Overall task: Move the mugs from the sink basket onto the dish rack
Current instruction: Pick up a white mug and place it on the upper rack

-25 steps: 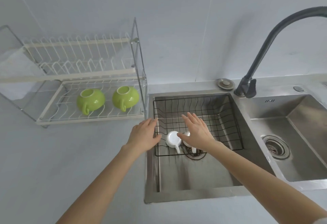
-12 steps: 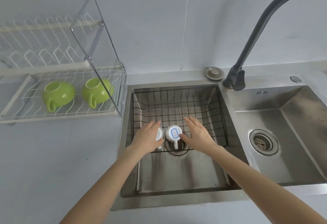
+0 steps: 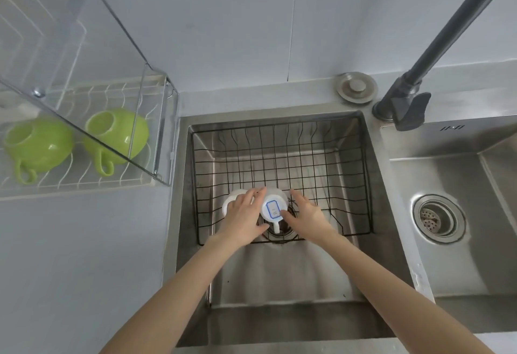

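Pickup step: in the sink basket (image 3: 349, 157), the left hand (image 3: 243, 216) covers one white mug (image 3: 230, 199) and the right hand (image 3: 306, 213) touches the labelled mug (image 3: 273, 208) between both grips, neither visibly clamped; next, close, lift toward the dish rack (image 3: 84, 183).

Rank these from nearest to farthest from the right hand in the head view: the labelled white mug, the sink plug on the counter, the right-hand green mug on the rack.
From the right hand:
1. Labelled white mug, in the sink basket, touching the hand's left side.
2. Sink plug, on the counter behind the sink, beside the faucet base.
3. Right-hand green mug, far left on the dish rack's lower shelf.
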Motion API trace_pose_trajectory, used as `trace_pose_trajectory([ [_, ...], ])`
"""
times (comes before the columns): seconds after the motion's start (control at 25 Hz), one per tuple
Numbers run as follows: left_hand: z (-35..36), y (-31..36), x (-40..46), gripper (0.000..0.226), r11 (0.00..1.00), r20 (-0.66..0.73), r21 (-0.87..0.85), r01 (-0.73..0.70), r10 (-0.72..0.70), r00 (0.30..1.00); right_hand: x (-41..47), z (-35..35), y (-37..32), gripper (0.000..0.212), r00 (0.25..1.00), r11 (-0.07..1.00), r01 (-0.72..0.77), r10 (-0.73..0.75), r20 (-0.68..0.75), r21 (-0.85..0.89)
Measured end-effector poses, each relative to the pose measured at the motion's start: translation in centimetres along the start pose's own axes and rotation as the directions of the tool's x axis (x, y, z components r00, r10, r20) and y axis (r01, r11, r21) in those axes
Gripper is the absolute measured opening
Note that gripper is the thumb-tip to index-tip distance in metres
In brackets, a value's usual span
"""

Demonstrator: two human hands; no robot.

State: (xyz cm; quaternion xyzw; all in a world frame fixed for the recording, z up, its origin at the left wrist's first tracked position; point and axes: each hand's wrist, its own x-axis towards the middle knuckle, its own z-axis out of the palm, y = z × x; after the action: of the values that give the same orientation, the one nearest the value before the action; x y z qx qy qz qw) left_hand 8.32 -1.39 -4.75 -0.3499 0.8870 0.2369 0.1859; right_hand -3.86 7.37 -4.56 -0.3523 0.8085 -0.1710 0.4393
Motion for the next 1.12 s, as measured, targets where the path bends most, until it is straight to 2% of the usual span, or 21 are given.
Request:
trace_pose_trajectory([
  [0.28,1.5,-0.8,2.9,0.069,0.995,0.002,0.095,-0.037,0.037,0.999,3.2,1.4,0.9,0.057,0.993,0.995,-0.091,0.088,0.078,0.036],
  [0.72,1.3,-0.6,2.9,0.067,0.996,-0.040,0.074,-0.042,0.045,0.998,3.0,1.7,1.1,0.052,0.993,0.980,-0.120,0.116,0.034,0.159],
  [1.0,-1.2,-0.1,1.6,0.068,0.992,-0.036,-0.021,-0.121,0.120,0.992,1.1,0.3,-0.2,0.040,0.993,0.975,-0.100,0.109,-0.034,0.197],
  [1.12,-2.7,0.5,0.1,0.066,0.970,-0.053,-0.198,-0.143,0.135,0.989,-0.7,-1.1,-1.5,0.037,0.994,0.983,-0.027,0.046,-0.097,0.181],
])
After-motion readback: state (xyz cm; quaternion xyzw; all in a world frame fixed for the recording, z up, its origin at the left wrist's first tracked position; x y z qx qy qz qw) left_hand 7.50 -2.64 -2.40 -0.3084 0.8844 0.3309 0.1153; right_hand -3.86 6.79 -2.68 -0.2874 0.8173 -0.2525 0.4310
